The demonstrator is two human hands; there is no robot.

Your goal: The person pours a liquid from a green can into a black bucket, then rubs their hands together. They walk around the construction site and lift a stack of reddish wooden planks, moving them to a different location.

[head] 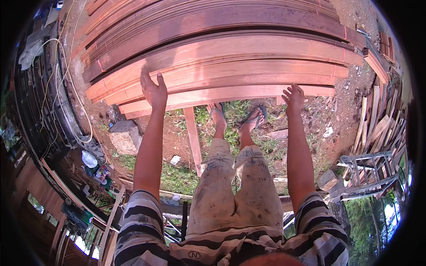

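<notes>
Long reddish-brown wooden boards (233,68) lie side by side in a broad stack before me. My left hand (154,91) is over the near boards, left of the middle, with its thumb spread from the fingers and nothing in it. Further right, my right hand (294,99) is at the edge of the nearest board (226,94), fingers loosely bent and apart, holding nothing. Whether either hand touches the wood, I cannot tell. A darker board (226,18) runs across the stack behind the lighter ones. Thin red marks cross several boards near their ends.
A wooden beam (192,139) extends from under the stack beside my sandalled feet (218,114). A stone block (125,137) sits at left, near a loose pale cable (68,71). At right are piled wood offcuts (379,123) and a ladder-like metal frame (369,173).
</notes>
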